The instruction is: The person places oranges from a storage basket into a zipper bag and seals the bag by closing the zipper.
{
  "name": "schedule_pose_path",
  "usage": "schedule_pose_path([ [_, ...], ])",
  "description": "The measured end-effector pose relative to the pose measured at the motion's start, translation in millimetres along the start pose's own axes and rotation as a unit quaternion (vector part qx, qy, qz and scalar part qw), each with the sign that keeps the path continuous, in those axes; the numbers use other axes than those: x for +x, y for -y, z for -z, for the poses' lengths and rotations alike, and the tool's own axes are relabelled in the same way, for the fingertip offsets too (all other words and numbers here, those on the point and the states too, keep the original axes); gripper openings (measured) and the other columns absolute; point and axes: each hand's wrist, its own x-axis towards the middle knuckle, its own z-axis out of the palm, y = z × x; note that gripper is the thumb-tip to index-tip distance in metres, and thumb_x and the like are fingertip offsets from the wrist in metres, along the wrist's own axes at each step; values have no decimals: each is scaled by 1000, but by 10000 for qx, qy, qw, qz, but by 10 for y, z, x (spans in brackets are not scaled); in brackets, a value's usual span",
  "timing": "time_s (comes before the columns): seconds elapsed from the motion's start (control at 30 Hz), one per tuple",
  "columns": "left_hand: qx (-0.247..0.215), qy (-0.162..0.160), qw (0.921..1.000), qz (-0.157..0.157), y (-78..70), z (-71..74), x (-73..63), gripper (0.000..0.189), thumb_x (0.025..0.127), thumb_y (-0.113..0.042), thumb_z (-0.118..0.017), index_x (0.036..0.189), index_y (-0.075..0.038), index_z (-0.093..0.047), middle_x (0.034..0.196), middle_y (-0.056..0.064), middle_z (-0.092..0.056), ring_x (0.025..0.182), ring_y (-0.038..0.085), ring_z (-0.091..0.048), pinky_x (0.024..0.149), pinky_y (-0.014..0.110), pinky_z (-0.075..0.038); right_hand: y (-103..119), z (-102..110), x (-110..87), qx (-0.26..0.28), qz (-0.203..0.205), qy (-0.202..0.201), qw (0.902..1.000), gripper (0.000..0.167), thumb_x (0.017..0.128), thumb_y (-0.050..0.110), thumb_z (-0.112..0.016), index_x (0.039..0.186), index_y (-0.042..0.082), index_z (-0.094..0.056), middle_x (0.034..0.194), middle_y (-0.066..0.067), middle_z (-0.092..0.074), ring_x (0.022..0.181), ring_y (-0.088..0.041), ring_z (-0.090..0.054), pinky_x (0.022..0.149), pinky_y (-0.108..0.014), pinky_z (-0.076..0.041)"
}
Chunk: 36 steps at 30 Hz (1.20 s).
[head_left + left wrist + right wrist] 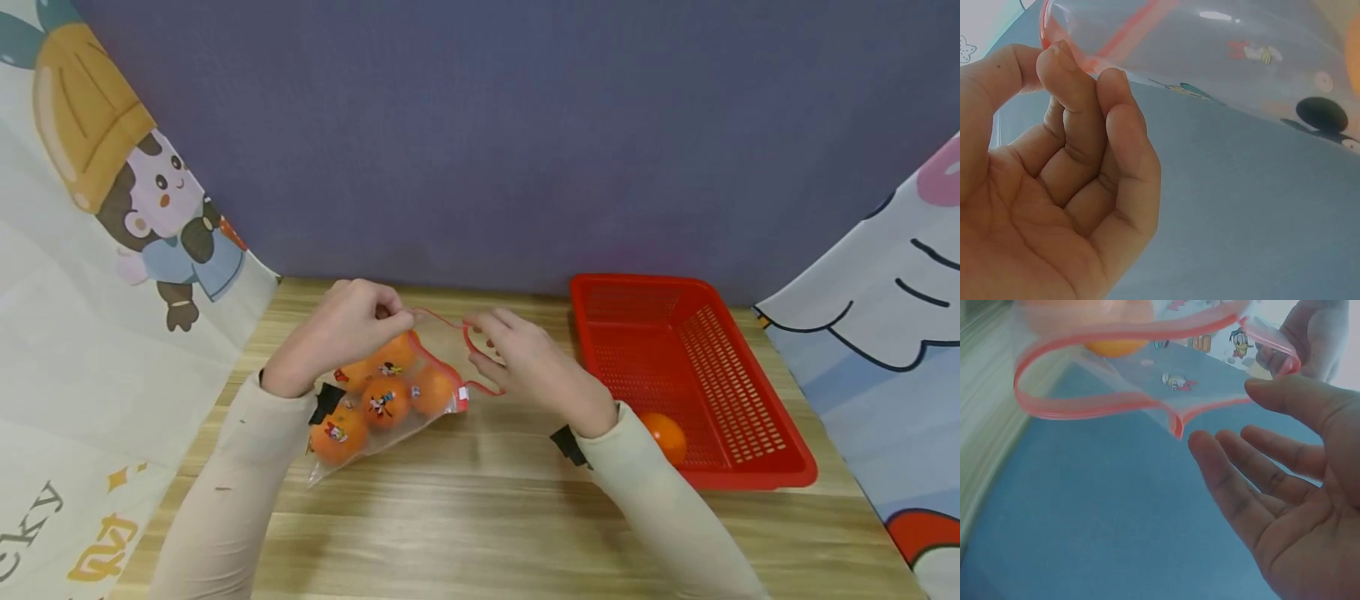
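A clear zip bag (405,433) with cartoon prints and a red zip edge lies on the table, several oranges (386,402) inside it. Its mouth gapes, as the right wrist view shows from the red zip edge (1129,402). My left hand (352,321) pinches one corner of that edge between thumb and forefinger (1060,69). On the other side of the mouth is my right hand (525,354), thumb and fingers spread apart around part of the rim. The right thumb (1285,394) overlaps the rim in view; whether it touches, I cannot tell.
A red plastic basket (772,477) with perforated sides stands at the right, behind my right forearm. One orange (665,437) lies in its near left part. A grey-blue panel (480,150) closes off the back of the wooden table (465,533); printed cloths hang at both sides.
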Motion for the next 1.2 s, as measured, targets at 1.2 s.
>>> schedule_pose_path([
  [1.2, -14, 67, 9999, 102, 30, -8, 1, 21, 90, -16, -57, 76, -13, -72, 56, -2, -54, 44, 11, -36, 46, 27, -30, -532, 678, -1321, -1028, -1851, 964, 9726, 54, 87, 19, -78, 131, -4, -56, 118, -22, -61, 100, -35, -64, 80, -50, -56],
])
